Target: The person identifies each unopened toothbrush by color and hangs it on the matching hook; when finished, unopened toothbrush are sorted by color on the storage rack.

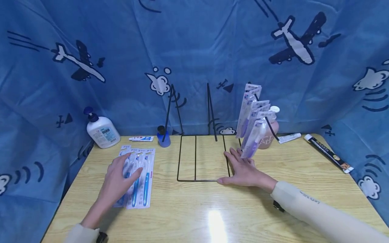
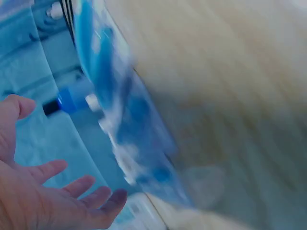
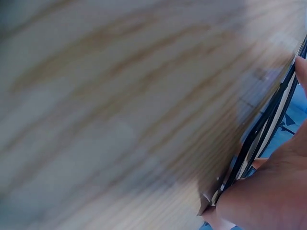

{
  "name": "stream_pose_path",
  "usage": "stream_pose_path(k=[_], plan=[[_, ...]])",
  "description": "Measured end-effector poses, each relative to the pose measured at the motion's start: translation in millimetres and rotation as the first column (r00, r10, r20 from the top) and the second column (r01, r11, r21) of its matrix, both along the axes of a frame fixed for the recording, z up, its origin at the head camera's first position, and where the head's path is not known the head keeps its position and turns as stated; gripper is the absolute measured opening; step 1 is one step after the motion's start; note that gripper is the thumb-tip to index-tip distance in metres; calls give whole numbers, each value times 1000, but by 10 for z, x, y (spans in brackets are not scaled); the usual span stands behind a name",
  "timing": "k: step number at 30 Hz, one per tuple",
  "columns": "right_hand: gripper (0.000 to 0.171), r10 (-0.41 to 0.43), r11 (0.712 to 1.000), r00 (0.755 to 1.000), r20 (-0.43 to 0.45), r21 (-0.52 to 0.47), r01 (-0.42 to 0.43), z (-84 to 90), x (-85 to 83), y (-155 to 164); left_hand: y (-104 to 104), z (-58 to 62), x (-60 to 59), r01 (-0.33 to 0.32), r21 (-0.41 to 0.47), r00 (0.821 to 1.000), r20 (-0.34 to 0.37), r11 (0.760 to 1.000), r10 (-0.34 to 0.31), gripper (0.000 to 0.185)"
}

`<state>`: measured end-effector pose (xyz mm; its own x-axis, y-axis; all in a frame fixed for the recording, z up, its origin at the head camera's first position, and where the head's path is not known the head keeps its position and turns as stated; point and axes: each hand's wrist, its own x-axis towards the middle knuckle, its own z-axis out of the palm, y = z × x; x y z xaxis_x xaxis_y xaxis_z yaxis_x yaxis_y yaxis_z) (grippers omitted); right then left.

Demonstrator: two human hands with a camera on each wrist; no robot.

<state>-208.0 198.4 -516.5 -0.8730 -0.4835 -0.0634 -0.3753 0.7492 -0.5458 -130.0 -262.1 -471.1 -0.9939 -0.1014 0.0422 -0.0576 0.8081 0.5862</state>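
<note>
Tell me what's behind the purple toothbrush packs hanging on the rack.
Behind the purple toothbrush packs, a pink bottle with a white top shows partly, and beyond it the blue curtain. The packs cover the bottle's left side; anything else they hide cannot be seen.

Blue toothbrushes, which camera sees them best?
The head view: the blue toothbrushes look sharp, side by side, though the left hand hides some. The left wrist view shows them blurred and slanted; the right wrist view shows none.
</note>
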Motion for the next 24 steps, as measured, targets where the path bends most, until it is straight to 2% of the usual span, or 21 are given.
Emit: stream_pose_path(k=[5,8,12,16,19,21,24], plan=[[125,-9,1000,1000,12,8,9,1,10,-4,-320,-62,3,-65,8,987,149,998,63,98],[123,-5,1000,1000,9,5,5,87,47,-24,-456,-123,-15,-82,-3,973,216,997,81,100],[120,7,1000,1000,20,0,-7,161,74,-40,-558,-192,-27,-105,-43,970,218,994,112,94],[121,3,1000,1000,24,-3,-3,183,84,-42,-617,-207,-49,-95,-43,974,202,995,102,85],[122,2,1000,1000,8,-2,-2,99,49,-22,-664,-188,-87,-80,-30,967,240,996,84,82],[123,-4,1000,1000,15,6,4,62,31,-13,-697,-170,-120,-76,-14,955,286,997,77,84],[124,-9,1000,999,35,9,9,71,25,-9,-749,-150,-168,-86,43,926,372,995,63,91]])
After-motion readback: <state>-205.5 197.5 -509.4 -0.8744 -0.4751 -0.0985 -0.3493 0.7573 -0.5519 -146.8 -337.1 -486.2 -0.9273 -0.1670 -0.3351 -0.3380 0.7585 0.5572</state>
